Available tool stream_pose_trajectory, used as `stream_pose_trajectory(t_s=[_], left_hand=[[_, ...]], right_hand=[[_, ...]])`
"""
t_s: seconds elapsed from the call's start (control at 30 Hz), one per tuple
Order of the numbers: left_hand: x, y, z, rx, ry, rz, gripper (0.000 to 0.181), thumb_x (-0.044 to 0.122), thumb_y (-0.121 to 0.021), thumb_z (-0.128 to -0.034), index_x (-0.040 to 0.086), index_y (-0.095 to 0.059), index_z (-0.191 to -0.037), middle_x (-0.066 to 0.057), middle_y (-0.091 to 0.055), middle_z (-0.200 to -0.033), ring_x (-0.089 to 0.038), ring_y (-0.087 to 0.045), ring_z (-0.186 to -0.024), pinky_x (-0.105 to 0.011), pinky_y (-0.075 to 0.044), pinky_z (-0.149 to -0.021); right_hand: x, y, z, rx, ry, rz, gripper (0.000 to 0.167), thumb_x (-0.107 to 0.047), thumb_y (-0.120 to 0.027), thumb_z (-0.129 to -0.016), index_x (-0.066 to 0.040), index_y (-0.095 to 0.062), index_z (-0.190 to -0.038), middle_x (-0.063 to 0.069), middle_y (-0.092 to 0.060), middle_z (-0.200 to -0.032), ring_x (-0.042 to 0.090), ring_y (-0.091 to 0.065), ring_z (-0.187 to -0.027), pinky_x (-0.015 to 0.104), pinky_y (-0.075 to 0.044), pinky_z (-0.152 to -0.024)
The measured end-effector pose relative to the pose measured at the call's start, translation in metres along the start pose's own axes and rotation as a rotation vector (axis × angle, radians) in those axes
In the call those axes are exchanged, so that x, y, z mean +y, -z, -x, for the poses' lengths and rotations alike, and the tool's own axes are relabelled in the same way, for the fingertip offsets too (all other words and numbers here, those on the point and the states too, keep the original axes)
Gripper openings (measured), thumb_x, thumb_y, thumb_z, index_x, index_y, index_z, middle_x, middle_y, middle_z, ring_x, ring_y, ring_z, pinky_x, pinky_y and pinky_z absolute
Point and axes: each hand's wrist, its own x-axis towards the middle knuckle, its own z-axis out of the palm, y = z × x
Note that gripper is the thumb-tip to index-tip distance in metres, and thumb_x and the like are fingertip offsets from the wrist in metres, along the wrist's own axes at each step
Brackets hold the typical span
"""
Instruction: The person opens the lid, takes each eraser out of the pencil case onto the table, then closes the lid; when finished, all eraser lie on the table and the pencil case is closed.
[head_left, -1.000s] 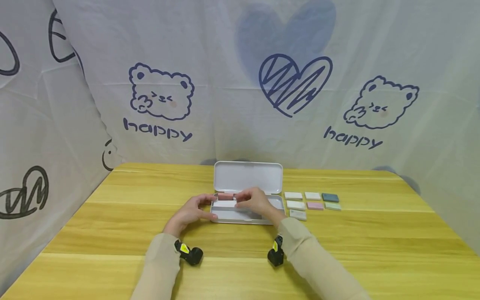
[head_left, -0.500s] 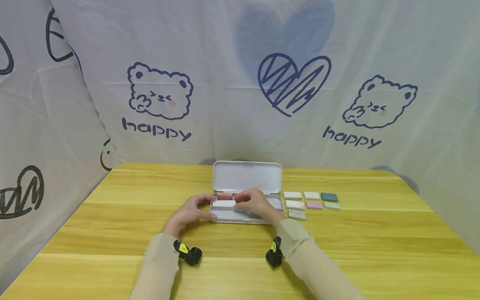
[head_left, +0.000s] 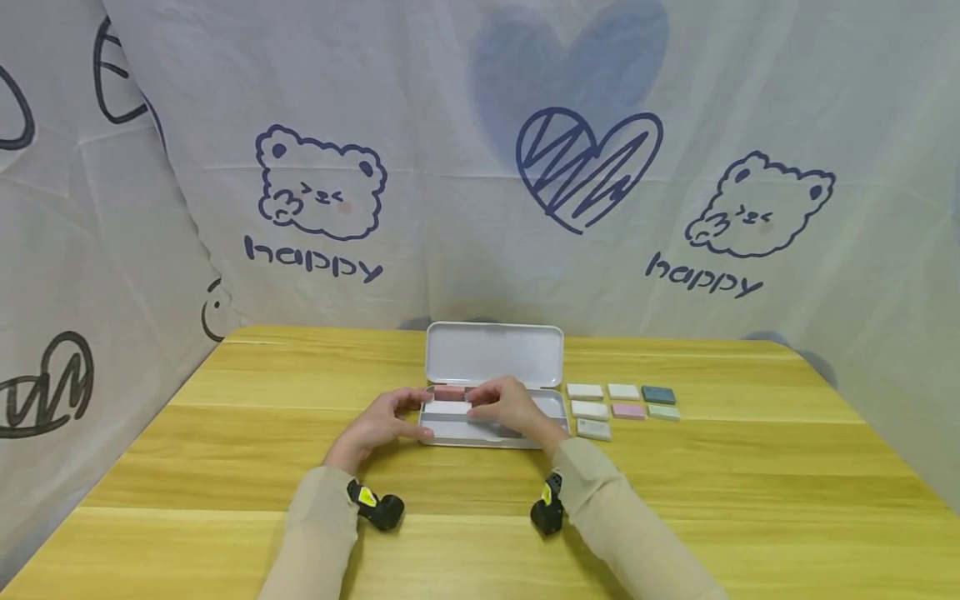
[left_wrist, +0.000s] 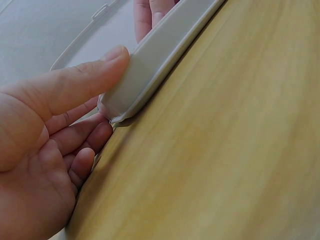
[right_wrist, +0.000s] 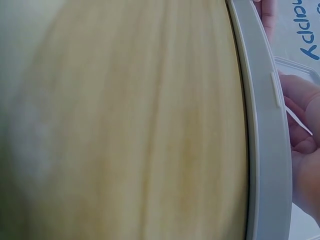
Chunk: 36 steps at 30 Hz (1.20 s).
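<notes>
An open white case (head_left: 495,354) holds a white block (head_left: 447,407) and a pinkish-red block (head_left: 450,392) at its left end. My left hand (head_left: 378,423) grips the case's left end; in the left wrist view the thumb of this hand (left_wrist: 55,115) lies on the case wall (left_wrist: 150,65), with fingers around the corner. With thumb and fingers, my right hand (head_left: 517,407) pinches the white block's right end. The right wrist view shows that hand (right_wrist: 306,145) behind the case's front wall (right_wrist: 272,150), its fingertips partly hidden.
Right of the case, several flat blocks lie on the wooden table (head_left: 465,550): white ones, a pink one (head_left: 628,411), a pale green one (head_left: 663,412) and a dark teal one (head_left: 658,395). A printed cloth (head_left: 465,250) hangs behind.
</notes>
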Motion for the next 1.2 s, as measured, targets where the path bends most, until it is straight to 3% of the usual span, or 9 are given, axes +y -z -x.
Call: stream_pose_trajectory(t_s=[0.37,0.67,0.87,1.2], left_hand=[[-0.0005,0.0017,0.0007,-0.012,-0.017,0.008,0.052,0.003,-0.075,-0.0684,-0.005,-0.052,-0.115,-0.017,-0.053,-0.114,-0.029,-0.045,-0.104,-0.043,-0.031,-0.094],[-0.0005,0.0013,0.0009,-0.003,-0.002,0.023,0.055,0.002,-0.075,-0.0683,-0.005,-0.051,-0.117,-0.017,-0.053,-0.113,-0.028,-0.045,-0.103,-0.042,-0.032,-0.093],[0.0002,0.0011,0.0005,-0.011,-0.015,0.017,0.055,0.001,-0.074,-0.0691,-0.007,-0.049,-0.118,-0.021,-0.051,-0.114,-0.03,-0.045,-0.104,-0.044,-0.031,-0.093],[-0.0013,0.0004,-0.0004,-0.014,-0.021,0.027,0.057,0.001,-0.075,-0.0672,-0.007,-0.05,-0.118,-0.017,-0.054,-0.111,-0.028,-0.047,-0.102,-0.041,-0.034,-0.091]], right_hand=[[-0.0012,-0.0012,-0.0007,0.011,-0.02,-0.064,0.018,-0.003,-0.07,-0.074,0.003,-0.068,-0.091,0.007,-0.064,-0.085,0.011,-0.052,-0.074,0.023,-0.044,-0.068],[-0.0034,0.0003,-0.0043,-0.002,-0.096,-0.096,0.017,-0.001,-0.068,-0.076,0.003,-0.068,-0.092,0.006,-0.064,-0.088,0.012,-0.053,-0.075,0.024,-0.046,-0.067],[-0.0051,-0.0016,-0.0064,0.041,-0.105,-0.068,0.014,0.001,-0.069,-0.074,0.003,-0.069,-0.088,0.006,-0.065,-0.084,0.011,-0.053,-0.072,0.023,-0.046,-0.064],[-0.0081,-0.0039,-0.0066,0.075,-0.128,-0.097,0.011,0.004,-0.066,-0.076,0.005,-0.068,-0.087,0.008,-0.065,-0.085,0.011,-0.054,-0.072,0.024,-0.047,-0.064]])
